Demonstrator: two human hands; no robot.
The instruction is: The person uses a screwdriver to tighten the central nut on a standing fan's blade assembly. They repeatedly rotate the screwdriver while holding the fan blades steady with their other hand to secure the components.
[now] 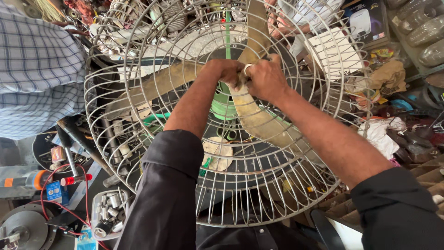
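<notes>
Reaching into a round wire fan guard [138, 92], both hands meet at the hub of a dusty, tan-bladed fan [259, 122]. The left hand [226, 71] is curled tight around the centre of the blades; the right hand [266, 78] closes beside it, touching it, fingers pinched on a small pale cap [247, 69] at the hub. A green motor housing [222, 104] shows just behind. A person in a checked shirt [32, 69] stands at left; red wires [48, 185] lie below.
</notes>
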